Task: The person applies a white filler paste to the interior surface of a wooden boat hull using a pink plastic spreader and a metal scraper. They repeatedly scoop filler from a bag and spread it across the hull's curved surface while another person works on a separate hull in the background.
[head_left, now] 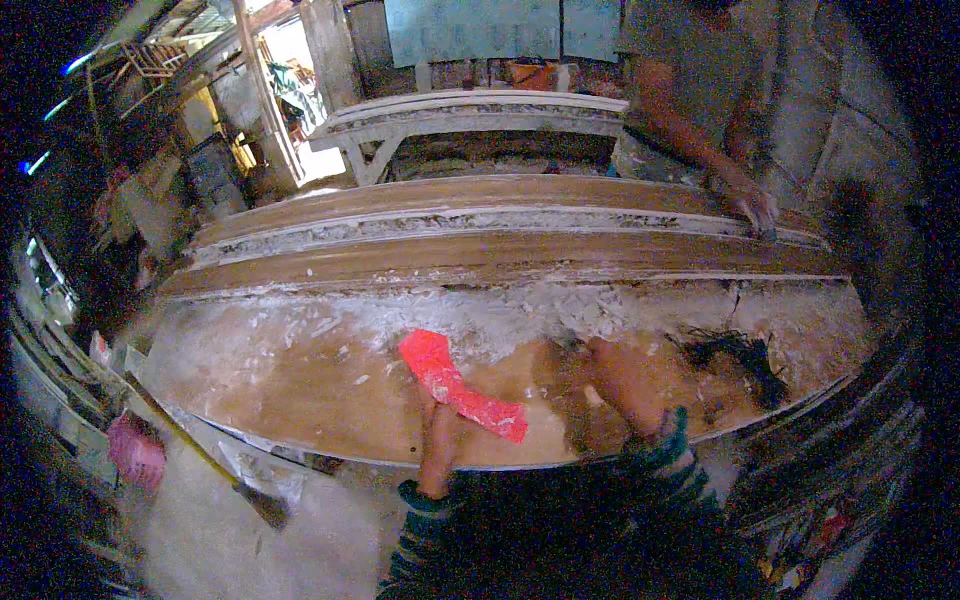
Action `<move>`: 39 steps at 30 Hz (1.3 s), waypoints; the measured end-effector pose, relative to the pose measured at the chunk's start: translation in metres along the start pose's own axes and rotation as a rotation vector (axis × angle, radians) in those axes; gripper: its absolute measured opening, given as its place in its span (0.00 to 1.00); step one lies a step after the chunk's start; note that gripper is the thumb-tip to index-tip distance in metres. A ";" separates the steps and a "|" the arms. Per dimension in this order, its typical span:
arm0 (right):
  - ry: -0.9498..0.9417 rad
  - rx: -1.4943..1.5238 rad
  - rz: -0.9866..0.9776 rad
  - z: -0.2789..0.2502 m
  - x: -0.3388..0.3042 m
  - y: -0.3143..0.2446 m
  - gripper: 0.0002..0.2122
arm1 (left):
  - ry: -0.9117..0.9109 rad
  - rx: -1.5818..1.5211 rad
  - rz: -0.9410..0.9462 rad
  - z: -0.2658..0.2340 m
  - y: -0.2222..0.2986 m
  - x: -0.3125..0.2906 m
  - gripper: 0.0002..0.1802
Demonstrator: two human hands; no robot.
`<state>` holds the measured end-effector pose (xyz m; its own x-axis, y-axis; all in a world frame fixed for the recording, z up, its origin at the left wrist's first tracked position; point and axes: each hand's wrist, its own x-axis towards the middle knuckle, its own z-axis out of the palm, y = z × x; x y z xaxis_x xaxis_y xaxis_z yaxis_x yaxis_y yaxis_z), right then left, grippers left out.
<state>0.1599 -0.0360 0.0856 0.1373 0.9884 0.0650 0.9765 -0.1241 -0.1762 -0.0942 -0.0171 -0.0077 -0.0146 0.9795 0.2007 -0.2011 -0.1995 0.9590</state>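
Note:
In front of me is a wide brown wooden board (300, 385), with whitish powder and flakes strewn along its far half. My left hand (437, 408) is at a crumpled bright red piece of cloth or plastic sheet (430, 362), which covers most of its fingers and trails off to the right. My right hand (597, 362) reaches over the powdery part of the board, palm side down. Its fingers are smeared and dark; whether they hold anything cannot be made out. A dark tangle of strands (745, 362) lies on the board to its right.
Beyond the board run long wooden planks (420, 250) with a whitish strip. At the far right, another person's hand (757, 208) rests on them. A white bench (470, 115) stands behind. To my left are a yellow-handled broom (200, 450) and a pink bag (136, 450).

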 end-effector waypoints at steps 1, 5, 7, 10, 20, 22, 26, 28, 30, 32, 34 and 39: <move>0.007 0.018 -0.014 0.004 0.005 -0.002 0.13 | -0.013 0.011 0.006 0.000 0.000 0.000 0.30; 0.104 0.138 -0.122 0.004 0.005 -0.011 0.13 | -0.033 0.135 0.042 0.000 -0.002 0.002 0.29; 0.163 0.211 -0.163 0.002 0.004 -0.025 0.14 | -0.030 0.159 0.052 0.002 -0.005 0.004 0.29; 0.025 0.164 0.060 -0.012 -0.001 -0.034 0.15 | 0.015 -0.196 0.005 0.003 -0.007 0.005 0.28; -0.061 0.020 -0.030 0.014 0.000 -0.054 0.16 | -0.041 -0.124 -0.095 -0.002 -0.007 0.000 0.26; 0.084 0.212 -0.035 0.013 0.002 -0.061 0.15 | -0.028 -0.229 -0.095 -0.003 -0.014 0.003 0.25; 0.009 0.095 -0.145 -0.017 -0.007 -0.047 0.14 | -0.051 0.431 0.337 -0.010 -0.022 0.012 0.27; -0.051 0.016 -0.158 -0.026 -0.014 -0.044 0.14 | -0.030 -0.151 -0.071 -0.007 -0.024 0.010 0.28; 0.005 0.018 -0.174 -0.022 -0.015 -0.054 0.14 | -0.028 -0.166 -0.063 -0.005 -0.022 0.008 0.27; 0.027 0.050 -0.150 -0.012 -0.011 -0.062 0.14 | -0.035 -0.172 -0.073 -0.002 -0.019 0.006 0.27; 0.028 0.116 -0.104 -0.003 0.005 -0.068 0.14 | -0.033 -0.175 -0.068 -0.001 -0.016 0.006 0.26; -0.028 0.074 -0.217 -0.007 0.003 -0.037 0.14 | 0.038 -0.120 0.009 -0.002 -0.016 0.008 0.24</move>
<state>0.1253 -0.0290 0.0995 -0.0807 0.9934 0.0821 0.9675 0.0978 -0.2330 -0.0932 -0.0065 -0.0218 -0.0533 0.9784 0.1996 -0.3169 -0.2061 0.9258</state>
